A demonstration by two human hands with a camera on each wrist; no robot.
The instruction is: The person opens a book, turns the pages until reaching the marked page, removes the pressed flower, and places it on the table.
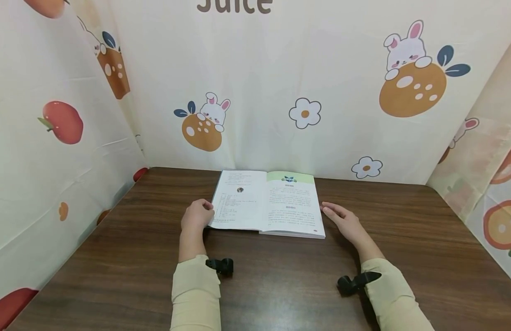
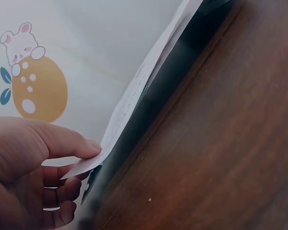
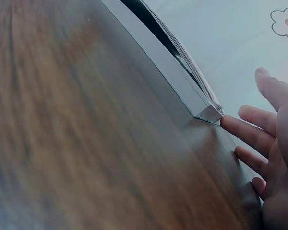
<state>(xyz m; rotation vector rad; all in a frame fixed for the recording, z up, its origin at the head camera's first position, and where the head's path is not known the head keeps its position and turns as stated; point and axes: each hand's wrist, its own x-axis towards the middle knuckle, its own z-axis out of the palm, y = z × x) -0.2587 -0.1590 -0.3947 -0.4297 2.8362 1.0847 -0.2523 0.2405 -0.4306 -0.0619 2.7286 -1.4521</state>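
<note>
An open book point(image 1: 290, 207) lies on the table, printed text on both pages and a green band atop the right one. At its left edge my left hand point(image 1: 197, 214) pinches the left page point(image 2: 121, 117), thumb on top and fingers curled beneath; the dark cover point(image 2: 163, 79) shows under the page. By the book's right edge is my right hand point(image 1: 344, 221), fingers extended and slightly bent. In the right wrist view a fingertip of this hand point(image 3: 273, 139) is right at the corner of the thick page block point(image 3: 175, 81).
The dark wooden table point(image 1: 276, 285) runs back to a white printed curtain point(image 1: 259, 69), close behind the book. Curtains also stand along the left and right sides. A black strap-on camera point(image 1: 224, 266) is worn on the left wrist, another camera point(image 1: 348, 285) on the right.
</note>
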